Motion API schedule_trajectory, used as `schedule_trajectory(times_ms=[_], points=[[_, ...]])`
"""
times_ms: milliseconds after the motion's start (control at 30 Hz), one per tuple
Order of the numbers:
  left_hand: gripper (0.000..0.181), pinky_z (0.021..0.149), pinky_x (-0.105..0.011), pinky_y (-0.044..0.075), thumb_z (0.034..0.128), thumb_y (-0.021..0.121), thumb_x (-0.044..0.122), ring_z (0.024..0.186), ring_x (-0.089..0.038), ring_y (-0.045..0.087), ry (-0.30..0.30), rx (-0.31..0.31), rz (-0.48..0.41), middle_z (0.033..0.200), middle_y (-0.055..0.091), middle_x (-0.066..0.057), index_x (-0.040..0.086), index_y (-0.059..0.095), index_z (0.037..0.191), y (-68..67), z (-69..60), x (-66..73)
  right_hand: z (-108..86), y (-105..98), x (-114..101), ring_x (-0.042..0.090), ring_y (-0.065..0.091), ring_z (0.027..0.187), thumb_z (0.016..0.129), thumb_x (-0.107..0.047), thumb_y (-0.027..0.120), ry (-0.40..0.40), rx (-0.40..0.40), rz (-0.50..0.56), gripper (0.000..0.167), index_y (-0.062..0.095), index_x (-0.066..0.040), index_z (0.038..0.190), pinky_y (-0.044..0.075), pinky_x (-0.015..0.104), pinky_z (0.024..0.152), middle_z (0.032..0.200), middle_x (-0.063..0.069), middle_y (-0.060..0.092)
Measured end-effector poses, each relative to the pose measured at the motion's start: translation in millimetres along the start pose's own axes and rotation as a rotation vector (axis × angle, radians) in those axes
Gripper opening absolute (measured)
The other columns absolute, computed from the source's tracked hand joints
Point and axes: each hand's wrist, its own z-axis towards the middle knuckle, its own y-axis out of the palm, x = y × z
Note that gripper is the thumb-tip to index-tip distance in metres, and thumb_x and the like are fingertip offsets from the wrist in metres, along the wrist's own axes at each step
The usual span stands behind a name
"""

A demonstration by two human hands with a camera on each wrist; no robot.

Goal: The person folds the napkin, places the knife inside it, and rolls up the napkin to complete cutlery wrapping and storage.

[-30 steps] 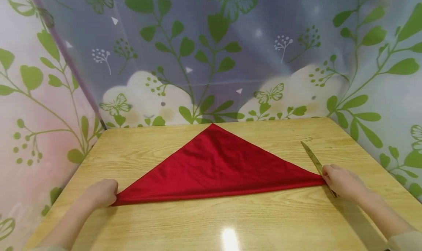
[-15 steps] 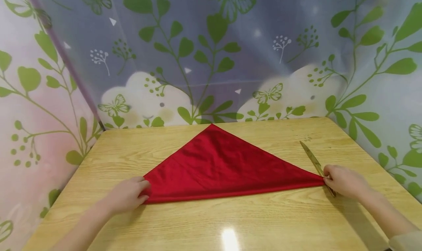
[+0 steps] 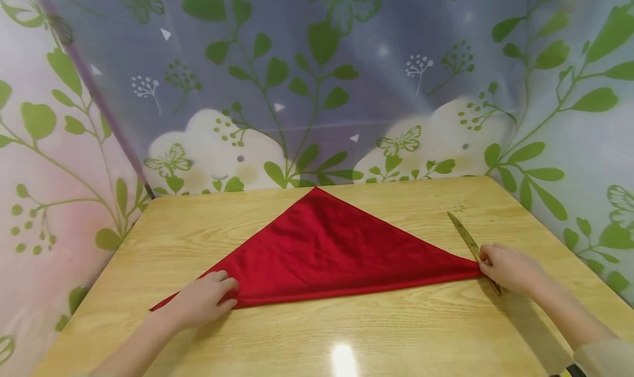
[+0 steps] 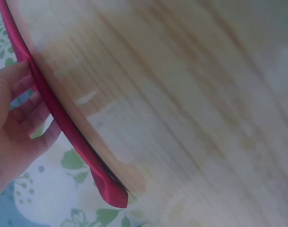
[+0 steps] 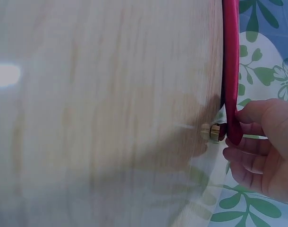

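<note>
A shiny red cloth (image 3: 322,245), folded to a triangle, lies on the wooden table with its peak at the far edge. My left hand (image 3: 208,297) is at its near folded edge, a little in from the left corner; in the left wrist view the thumb and fingers lie along the red edge (image 4: 71,127) and appear to pinch it. With my right hand (image 3: 510,267) I pinch the right corner. Under that corner lies a gold-coloured knife (image 3: 463,228), blade pointing away; the right hand covers its middle. Its gold end (image 5: 215,132) shows beside the cloth in the right wrist view.
The light wooden table (image 3: 277,344) reaches to printed curtains (image 3: 257,80) with leaves and butterflies at the back and both sides. A bright light reflection sits on the table near its front.
My left hand has left the cloth's left corner and moved right along the near edge, so the corner now shows behind it. The right hand stays at its corner.
</note>
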Motion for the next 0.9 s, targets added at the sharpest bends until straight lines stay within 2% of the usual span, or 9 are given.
schedule_trajectory(times_ms=[100, 300, 467, 633, 800, 900], points=[[0.012, 0.06, -0.027, 0.042, 0.0814, 0.068, 0.021, 0.067, -0.007, 0.042, -0.011, 0.015, -0.018, 0.078, 0.042, 0.009, 0.015, 0.059, 0.087, 1.5, -9.0, -3.1, 13.7, -1, -6, 0.015, 0.045, 0.061, 0.083, -0.01, 0.058, -0.007, -0.007, -0.005, 0.008, 0.054, -0.008, 0.077, 0.038, 0.034, 0.054, 0.069, 0.0, 0.049], [0.015, 0.056, -0.025, 0.039, 0.0816, 0.068, 0.024, 0.064, -0.007, 0.039, -0.046, 0.024, -0.014, 0.076, 0.04, 0.008, 0.016, 0.056, 0.084, 2.8, -24.3, -4.6, 40.3, -2, -22, 0.031, 0.057, 0.074, 0.085, -0.016, 0.057, -0.015, 0.021, -0.038, 0.017, 0.055, 0.0, 0.089, 0.045, 0.047, 0.06, 0.082, 0.013, 0.055], [0.021, 0.051, -0.025, 0.035, 0.0822, 0.067, 0.029, 0.064, -0.008, 0.038, -0.094, 0.011, 0.042, 0.075, 0.037, 0.007, 0.018, 0.05, 0.081, 7.3, -35.8, -4.5, 58.2, 3, -33, 0.039, 0.055, 0.079, 0.088, -0.017, 0.051, -0.021, 0.004, -0.067, 0.024, 0.046, 0.004, 0.097, 0.044, 0.049, 0.062, 0.086, 0.021, 0.05], [0.025, 0.052, -0.027, 0.032, 0.0836, 0.065, 0.032, 0.067, -0.011, 0.036, -0.163, -0.021, 0.062, 0.074, 0.035, 0.006, 0.018, 0.045, 0.079, 9.7, -45.7, -2.6, 72.8, 13, -40, 0.048, 0.052, 0.079, 0.087, -0.014, 0.053, -0.042, 0.0, -0.102, 0.026, 0.04, 0.007, 0.095, 0.044, 0.055, 0.064, 0.086, 0.029, 0.046], [0.025, 0.054, -0.027, 0.032, 0.0838, 0.065, 0.033, 0.068, -0.012, 0.036, -0.178, -0.033, 0.072, 0.075, 0.035, 0.006, 0.017, 0.046, 0.08, 13.0, -52.0, -2.0, 80.3, 16, -41, 0.044, 0.053, 0.072, 0.087, -0.014, 0.05, -0.042, -0.052, -0.061, 0.019, 0.043, 0.004, 0.088, 0.043, 0.052, 0.056, 0.083, 0.026, 0.046], [0.025, 0.054, -0.027, 0.032, 0.0837, 0.065, 0.033, 0.069, -0.012, 0.037, -0.149, -0.028, 0.11, 0.076, 0.036, 0.005, 0.016, 0.047, 0.081, 14.5, -43.7, -1.3, 76.4, 14, -34, 0.036, 0.055, 0.068, 0.085, -0.01, 0.048, -0.06, -0.056, -0.026, 0.013, 0.046, 0.001, 0.08, 0.043, 0.048, 0.056, 0.076, 0.019, 0.05]])
